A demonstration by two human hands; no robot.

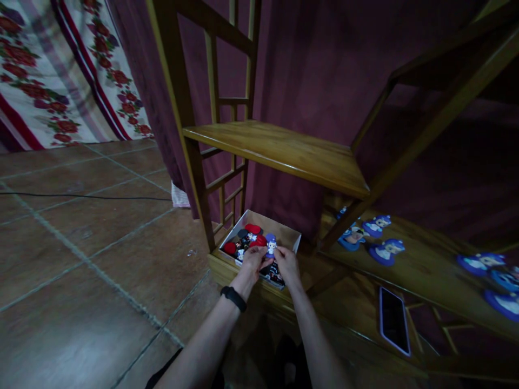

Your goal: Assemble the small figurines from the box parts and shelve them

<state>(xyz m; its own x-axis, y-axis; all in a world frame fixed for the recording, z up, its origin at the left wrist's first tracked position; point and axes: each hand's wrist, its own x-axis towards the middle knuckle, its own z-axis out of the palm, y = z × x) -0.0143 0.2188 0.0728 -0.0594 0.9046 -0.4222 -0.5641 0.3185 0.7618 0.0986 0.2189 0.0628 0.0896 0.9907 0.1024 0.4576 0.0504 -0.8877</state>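
With fingers of left hand [253, 260] and right hand [286, 265], pinches a blue-haired figure [271, 246] above the open box [284, 229] on the bottom shelf [221, 269].

A room in a home is suggested – by a brown tiled floor [81, 243], a white hanging cloth printed with red roses [60, 70], a dark maroon curtain [324, 70] and an open honey-coloured wooden shelf unit [279, 148].

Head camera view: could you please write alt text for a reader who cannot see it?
The left hand and right hand hold a small blue-haired figure over an open box of red and dark figures at the foot of a wooden shelf unit. More blue figures lie on a shelf to the right, a phone below.
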